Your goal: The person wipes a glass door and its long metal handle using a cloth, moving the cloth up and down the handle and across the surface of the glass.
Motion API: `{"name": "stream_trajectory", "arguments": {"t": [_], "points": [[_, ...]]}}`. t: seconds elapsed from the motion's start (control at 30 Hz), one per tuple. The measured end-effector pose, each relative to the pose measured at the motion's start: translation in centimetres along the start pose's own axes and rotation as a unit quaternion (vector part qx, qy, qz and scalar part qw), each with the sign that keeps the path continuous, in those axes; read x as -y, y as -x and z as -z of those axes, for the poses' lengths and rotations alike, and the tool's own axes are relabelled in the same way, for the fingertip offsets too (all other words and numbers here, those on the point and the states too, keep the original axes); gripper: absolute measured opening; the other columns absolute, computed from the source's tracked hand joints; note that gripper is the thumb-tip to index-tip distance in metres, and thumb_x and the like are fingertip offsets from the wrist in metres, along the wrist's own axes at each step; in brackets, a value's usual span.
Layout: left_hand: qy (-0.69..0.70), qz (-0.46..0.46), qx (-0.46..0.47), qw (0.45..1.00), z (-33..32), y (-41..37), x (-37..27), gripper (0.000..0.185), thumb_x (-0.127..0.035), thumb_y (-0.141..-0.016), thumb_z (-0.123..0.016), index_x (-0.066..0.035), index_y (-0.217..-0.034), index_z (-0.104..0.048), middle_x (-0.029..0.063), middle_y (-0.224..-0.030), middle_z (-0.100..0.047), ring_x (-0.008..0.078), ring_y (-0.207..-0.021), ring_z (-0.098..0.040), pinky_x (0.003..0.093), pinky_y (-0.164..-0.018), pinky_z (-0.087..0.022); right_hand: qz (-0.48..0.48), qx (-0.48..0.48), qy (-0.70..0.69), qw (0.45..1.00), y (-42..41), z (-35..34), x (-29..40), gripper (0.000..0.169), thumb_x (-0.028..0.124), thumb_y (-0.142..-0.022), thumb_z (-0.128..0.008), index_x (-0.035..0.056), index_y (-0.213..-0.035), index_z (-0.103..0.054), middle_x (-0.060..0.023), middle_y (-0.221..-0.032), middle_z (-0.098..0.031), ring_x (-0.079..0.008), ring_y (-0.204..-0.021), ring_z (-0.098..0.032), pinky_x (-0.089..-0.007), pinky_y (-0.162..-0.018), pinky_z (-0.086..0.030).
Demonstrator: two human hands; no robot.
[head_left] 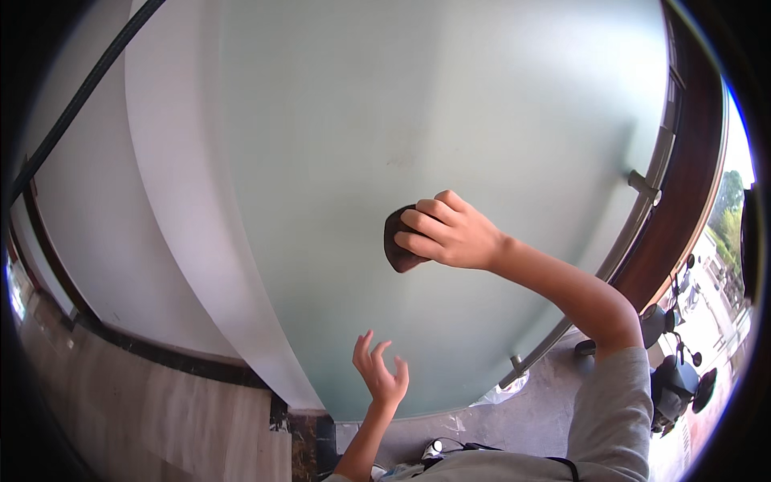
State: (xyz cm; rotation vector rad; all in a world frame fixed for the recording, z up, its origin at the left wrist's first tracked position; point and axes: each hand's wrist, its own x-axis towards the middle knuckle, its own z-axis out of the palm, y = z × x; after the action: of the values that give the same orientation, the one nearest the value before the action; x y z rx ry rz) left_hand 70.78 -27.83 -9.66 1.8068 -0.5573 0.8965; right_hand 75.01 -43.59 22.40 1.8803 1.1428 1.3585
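A large frosted glass door panel (337, 132) fills the middle of the head view. My right hand (455, 232) grips a dark brown pad or folded cloth (397, 241) by its edge and holds it at the glass; whether it presses flat cannot be told. Faint marks show on the glass a little above. Lower down, my left hand (380, 370) is raised before the panel with its fingers apart and curled, holding nothing.
A long metal door handle (623, 241) runs down the panel's right side, by a brown wooden frame (699, 150). White wall (181, 241) stands left. A black cable or pole (84, 90) crosses the upper left. Parked scooters (674, 379) stand outside at right.
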Motion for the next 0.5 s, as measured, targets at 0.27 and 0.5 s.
{"name": "stream_trajectory", "arguments": {"t": [0.27, 0.5], "points": [[-0.129, -0.132, -0.034, 0.982, 1.4, -6.2, 4.4, 0.050, -0.020, -0.092, -0.053, -0.010, -0.141, -0.055, 0.0224, -0.160, -0.030, 0.0500, -0.150, -0.020, 0.0699, -0.117, -0.015, -0.337, -0.241, 0.213, 0.885, -0.9, 9.3, -20.6, 0.032, 0.013, -0.087, -0.075, 0.0109, -0.115, -0.059, -0.0125, -0.117, -0.052, -0.0349, -0.103, -0.046, -0.0439, -0.090, -0.039], [-0.207, -0.198, -0.085, 0.954, 2.2, -13.4, 4.0, 0.051, -0.023, -0.095, -0.049, -0.011, -0.145, -0.055, 0.0223, -0.161, -0.030, 0.0451, -0.152, -0.019, 0.0683, -0.119, -0.007, -0.321, -0.067, 0.023, 0.944, 12.6, 0.7, 4.5, 0.042, 0.009, -0.074, -0.077, 0.0140, -0.112, -0.060, -0.0064, -0.122, -0.059, -0.0275, -0.103, -0.055, -0.0432, -0.090, -0.043]]}}
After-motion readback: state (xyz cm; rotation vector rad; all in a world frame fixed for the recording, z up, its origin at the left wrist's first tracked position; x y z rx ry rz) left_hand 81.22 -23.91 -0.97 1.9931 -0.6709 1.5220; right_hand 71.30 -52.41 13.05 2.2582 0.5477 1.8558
